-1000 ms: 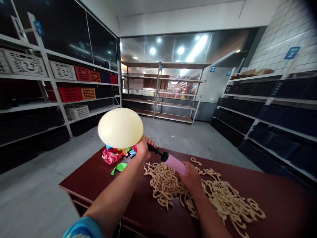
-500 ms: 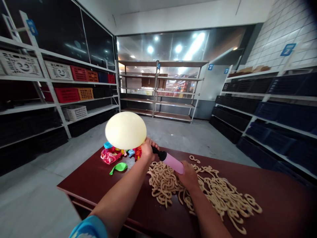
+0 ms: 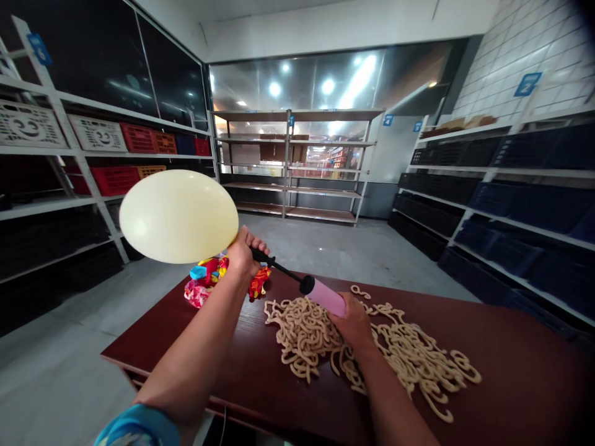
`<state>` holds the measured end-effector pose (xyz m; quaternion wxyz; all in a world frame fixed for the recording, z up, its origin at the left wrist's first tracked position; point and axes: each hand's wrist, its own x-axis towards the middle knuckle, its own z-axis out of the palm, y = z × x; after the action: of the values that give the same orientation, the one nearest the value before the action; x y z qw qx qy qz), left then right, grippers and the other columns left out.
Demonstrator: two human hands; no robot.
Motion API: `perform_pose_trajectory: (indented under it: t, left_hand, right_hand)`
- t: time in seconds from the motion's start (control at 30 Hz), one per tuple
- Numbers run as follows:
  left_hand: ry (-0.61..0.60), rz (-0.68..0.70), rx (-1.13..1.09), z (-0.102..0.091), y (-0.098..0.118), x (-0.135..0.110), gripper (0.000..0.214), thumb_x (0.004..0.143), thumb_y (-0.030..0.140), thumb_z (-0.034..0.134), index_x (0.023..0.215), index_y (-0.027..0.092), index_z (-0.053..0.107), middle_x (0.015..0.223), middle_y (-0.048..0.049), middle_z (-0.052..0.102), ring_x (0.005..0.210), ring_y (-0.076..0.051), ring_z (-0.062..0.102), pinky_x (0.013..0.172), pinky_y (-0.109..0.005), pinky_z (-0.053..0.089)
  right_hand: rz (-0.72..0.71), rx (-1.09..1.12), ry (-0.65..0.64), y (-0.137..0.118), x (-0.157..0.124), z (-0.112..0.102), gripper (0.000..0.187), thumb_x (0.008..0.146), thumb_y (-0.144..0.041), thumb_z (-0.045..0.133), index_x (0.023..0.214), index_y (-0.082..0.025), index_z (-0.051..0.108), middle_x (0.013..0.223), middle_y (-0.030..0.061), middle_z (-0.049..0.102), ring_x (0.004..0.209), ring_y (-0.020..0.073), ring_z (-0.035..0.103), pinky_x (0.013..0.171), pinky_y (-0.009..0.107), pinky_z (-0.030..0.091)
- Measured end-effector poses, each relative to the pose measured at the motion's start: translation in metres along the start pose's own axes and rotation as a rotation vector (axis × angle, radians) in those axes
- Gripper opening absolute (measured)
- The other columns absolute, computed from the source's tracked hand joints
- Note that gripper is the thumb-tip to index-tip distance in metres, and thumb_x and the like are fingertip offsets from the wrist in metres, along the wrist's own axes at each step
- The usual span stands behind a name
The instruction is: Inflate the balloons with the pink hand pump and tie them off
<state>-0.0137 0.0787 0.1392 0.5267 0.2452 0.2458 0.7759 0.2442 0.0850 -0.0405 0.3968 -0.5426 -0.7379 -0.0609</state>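
A large pale yellow balloon [image 3: 179, 217] is inflated at the left, its neck end at my left hand [image 3: 244, 253]. My left hand is closed around the black end of a balloon pump [image 3: 328, 297] where the balloon meets it; the neck itself is hidden by my fingers. My right hand [image 3: 354, 323] grips the pump's pink barrel. A thin black rod shows between the barrel and the black end. Uninflated balloons in several colours [image 3: 198, 292] lie on the table behind my left forearm, partly covered by it.
Tan, curled, rope-like pieces [image 3: 304, 337] lie heaped and spread over the dark red table [image 3: 186, 347], below and right of the pump. Shelves with crates [image 3: 97, 133] stand left, dark bins [image 3: 534, 210] right, and a metal rack [image 3: 286, 167] at the back.
My left hand has moved up and left, drawing the black rod out of the pink barrel. The balloon looks larger and has shifted left. My left forearm now covers the green balloon's spot.
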Motion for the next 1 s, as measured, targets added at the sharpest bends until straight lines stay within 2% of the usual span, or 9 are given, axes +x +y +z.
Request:
perform_pose_trajectory:
  t: [0.1, 0.33, 0.43, 0.5, 0.57, 0.77, 0.83, 0.9, 1.0]
  left_hand:
    - [0.032, 0.004, -0.005, 0.0, -0.008, 0.0, 0.045, 0.075, 0.039, 0.053, 0.054, 0.02, 0.018, 0.044, 0.0057, 0.026, 0.037, -0.008, 0.034, 0.038, -0.022, 0.031]
    - [0.113, -0.15, -0.024, -0.001, -0.084, -0.014, 0.043, 0.077, 0.039, 0.05, 0.054, 0.02, 0.019, 0.043, 0.006, 0.024, 0.035, -0.008, 0.031, 0.036, -0.023, 0.029]
    - [0.157, -0.177, -0.055, -0.003, -0.1, -0.016, 0.041, 0.078, 0.037, 0.049, 0.054, 0.02, 0.02, 0.043, 0.0066, 0.023, 0.034, -0.007, 0.029, 0.036, -0.022, 0.029]
    - [0.158, -0.167, -0.051, -0.005, -0.098, -0.015, 0.04, 0.077, 0.036, 0.049, 0.054, 0.02, 0.02, 0.043, 0.0065, 0.024, 0.035, -0.008, 0.031, 0.037, -0.023, 0.031]
    - [0.136, -0.136, -0.038, -0.006, -0.086, -0.012, 0.04, 0.076, 0.035, 0.05, 0.054, 0.02, 0.02, 0.043, 0.0061, 0.025, 0.036, -0.008, 0.033, 0.038, -0.023, 0.032]
    - [0.027, -0.027, -0.042, -0.007, -0.02, -0.004, 0.045, 0.074, 0.036, 0.055, 0.055, 0.02, 0.017, 0.043, 0.006, 0.025, 0.037, -0.008, 0.035, 0.04, -0.023, 0.033]
    - [0.009, -0.001, -0.047, -0.007, -0.008, -0.003, 0.046, 0.073, 0.037, 0.056, 0.055, 0.02, 0.017, 0.044, 0.0058, 0.025, 0.038, -0.008, 0.036, 0.04, -0.023, 0.033]
    - [0.009, 0.011, -0.057, -0.007, -0.01, -0.004, 0.046, 0.074, 0.038, 0.055, 0.055, 0.02, 0.017, 0.045, 0.0058, 0.025, 0.038, -0.008, 0.035, 0.039, -0.023, 0.032]
    - [0.043, -0.012, -0.064, -0.009, -0.033, -0.006, 0.044, 0.075, 0.038, 0.052, 0.055, 0.02, 0.018, 0.044, 0.0062, 0.024, 0.036, -0.008, 0.033, 0.039, -0.022, 0.031]
  right_hand:
    - [0.0, -0.005, -0.023, -0.002, -0.002, 0.002, 0.029, 0.066, -0.026, 0.056, 0.093, -0.018, 0.052, 0.084, 0.0048, 0.058, 0.079, 0.0196, 0.055, 0.07, 0.029, 0.04]
    - [-0.028, -0.019, -0.066, -0.009, -0.006, 0.006, 0.025, 0.068, -0.024, 0.056, 0.092, -0.018, 0.052, 0.083, 0.0047, 0.059, 0.078, 0.0193, 0.055, 0.07, 0.028, 0.04]
    - [-0.023, -0.022, -0.079, -0.006, -0.006, 0.006, 0.025, 0.067, -0.024, 0.057, 0.092, -0.018, 0.052, 0.083, 0.0046, 0.059, 0.078, 0.0193, 0.055, 0.07, 0.028, 0.04]
    - [-0.014, -0.022, -0.082, -0.004, -0.006, 0.006, 0.027, 0.067, -0.023, 0.057, 0.093, -0.018, 0.052, 0.084, 0.0046, 0.059, 0.079, 0.0191, 0.055, 0.071, 0.028, 0.04]
    - [-0.004, -0.02, -0.073, -0.002, -0.004, 0.004, 0.029, 0.067, -0.022, 0.056, 0.095, -0.018, 0.052, 0.085, 0.0048, 0.059, 0.081, 0.0189, 0.055, 0.072, 0.028, 0.04]
    - [-0.007, -0.016, -0.018, 0.001, 0.002, -0.001, 0.029, 0.066, -0.024, 0.056, 0.095, -0.018, 0.052, 0.085, 0.0043, 0.059, 0.08, 0.02, 0.055, 0.074, 0.031, 0.04]
    - [-0.016, 0.002, 0.002, 0.001, 0.002, -0.001, 0.029, 0.066, -0.024, 0.055, 0.094, -0.018, 0.052, 0.085, 0.0045, 0.059, 0.08, 0.0201, 0.055, 0.074, 0.031, 0.04]
    - [-0.017, 0.01, 0.002, 0.001, 0.002, -0.002, 0.027, 0.066, -0.024, 0.054, 0.092, -0.018, 0.052, 0.084, 0.005, 0.059, 0.079, 0.0201, 0.055, 0.073, 0.031, 0.04]
    - [-0.003, -0.019, -0.023, 0.0, 0.0, -0.002, 0.025, 0.067, -0.024, 0.054, 0.09, -0.017, 0.052, 0.082, 0.0055, 0.059, 0.078, 0.0201, 0.055, 0.071, 0.03, 0.04]
